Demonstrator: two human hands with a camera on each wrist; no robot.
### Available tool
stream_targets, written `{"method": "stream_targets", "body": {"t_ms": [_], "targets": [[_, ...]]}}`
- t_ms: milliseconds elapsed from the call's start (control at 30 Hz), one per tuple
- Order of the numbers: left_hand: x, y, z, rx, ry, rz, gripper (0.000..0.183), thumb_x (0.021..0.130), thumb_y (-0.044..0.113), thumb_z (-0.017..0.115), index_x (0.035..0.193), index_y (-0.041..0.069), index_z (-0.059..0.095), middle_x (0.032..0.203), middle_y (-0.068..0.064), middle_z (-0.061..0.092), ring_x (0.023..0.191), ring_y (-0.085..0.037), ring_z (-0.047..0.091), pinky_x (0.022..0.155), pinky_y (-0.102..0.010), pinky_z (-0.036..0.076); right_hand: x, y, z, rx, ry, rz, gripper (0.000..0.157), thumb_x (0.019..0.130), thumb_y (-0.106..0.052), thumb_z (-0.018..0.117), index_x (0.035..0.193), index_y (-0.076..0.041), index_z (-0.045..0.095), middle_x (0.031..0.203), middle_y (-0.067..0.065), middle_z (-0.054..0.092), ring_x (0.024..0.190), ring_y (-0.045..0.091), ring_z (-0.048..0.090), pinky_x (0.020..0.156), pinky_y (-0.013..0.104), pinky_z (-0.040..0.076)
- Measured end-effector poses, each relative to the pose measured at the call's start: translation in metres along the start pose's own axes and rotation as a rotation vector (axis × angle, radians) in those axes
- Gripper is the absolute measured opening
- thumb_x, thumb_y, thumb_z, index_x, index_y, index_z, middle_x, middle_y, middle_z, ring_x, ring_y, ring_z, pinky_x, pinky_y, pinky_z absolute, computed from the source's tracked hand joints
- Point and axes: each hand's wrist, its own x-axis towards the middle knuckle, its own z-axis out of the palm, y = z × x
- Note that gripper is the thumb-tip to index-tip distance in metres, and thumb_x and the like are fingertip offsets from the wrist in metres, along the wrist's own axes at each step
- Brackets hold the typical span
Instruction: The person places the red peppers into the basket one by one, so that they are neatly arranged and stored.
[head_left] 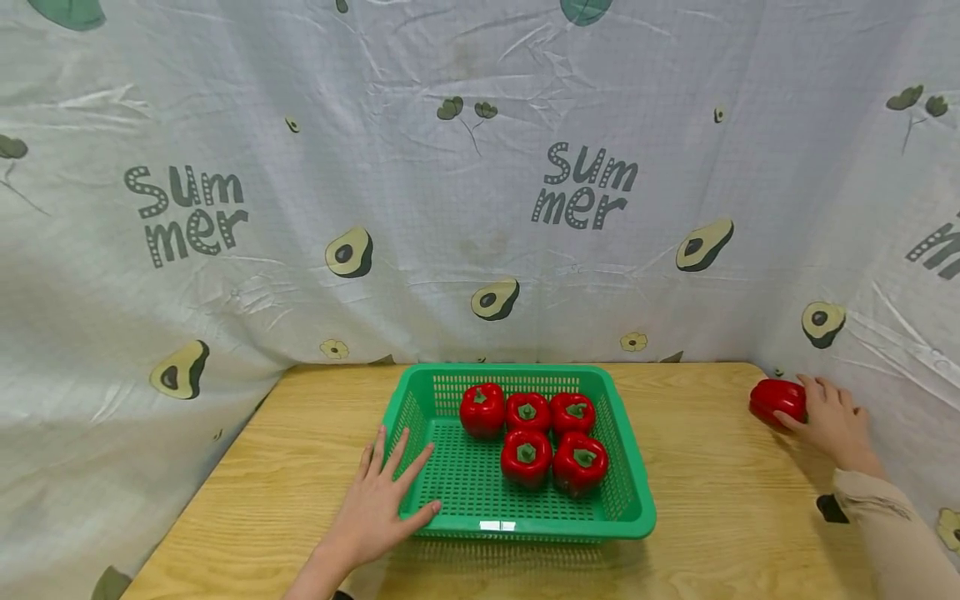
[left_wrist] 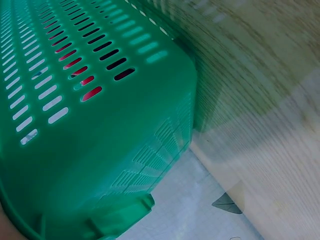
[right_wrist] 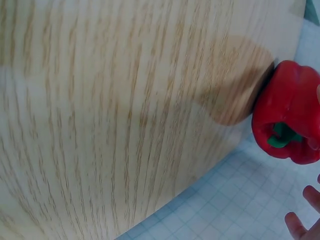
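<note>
In the head view my left hand [head_left: 382, 504] lies with spread fingers over the near left corner of a green plastic basket [head_left: 637, 492]. Several red bell peppers [head_left: 526, 457] with green stems stand inside it, toward the back and right. The left wrist view shows the basket's slotted wall [left_wrist: 100, 135] close up. At the far right, my right hand [head_left: 840, 425] is at a single red bell pepper [head_left: 776, 402], its thumb against the near side. In the right wrist view this pepper [right_wrist: 287, 112] shows its stem, and some fingertips [right_wrist: 296, 225] are spread apart from it.
A wooden table [head_left: 705, 467] carries the basket near its middle. Behind it and along both sides hangs a pale cloth [head_left: 420, 183] printed with avocados and lettering. The lone pepper lies close to the table's right edge, beside the cloth.
</note>
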Motion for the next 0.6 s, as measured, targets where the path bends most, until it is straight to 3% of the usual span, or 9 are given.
{"method": "stream_targets", "body": {"t_ms": [333,600], "targets": [[0.000,0.000,0.000,0.000,0.001,0.013,0.066,0.080,0.051,0.056,0.137,0.025,0.036,0.144,-0.018,0.028,0.135,-0.045,0.009,0.104,-0.058,0.019,-0.008,-0.002,0.008,-0.063,0.001,-0.041,0.070,0.075,-0.037,0.067,0.121,0.004,0.033,0.111,0.035,0.036,0.098,0.051,0.030,0.064,0.064,0.029],[-0.001,0.000,0.001,0.006,0.011,0.018,0.066,0.079,0.050,0.057,0.137,0.025,0.037,0.144,-0.016,0.029,0.135,-0.045,0.010,0.104,-0.058,0.018,-0.009,-0.006,0.013,-0.089,0.080,-0.053,0.070,0.070,-0.026,0.072,0.117,0.008,0.033,0.099,0.037,0.042,0.089,0.050,0.034,0.062,0.062,0.031]]}}
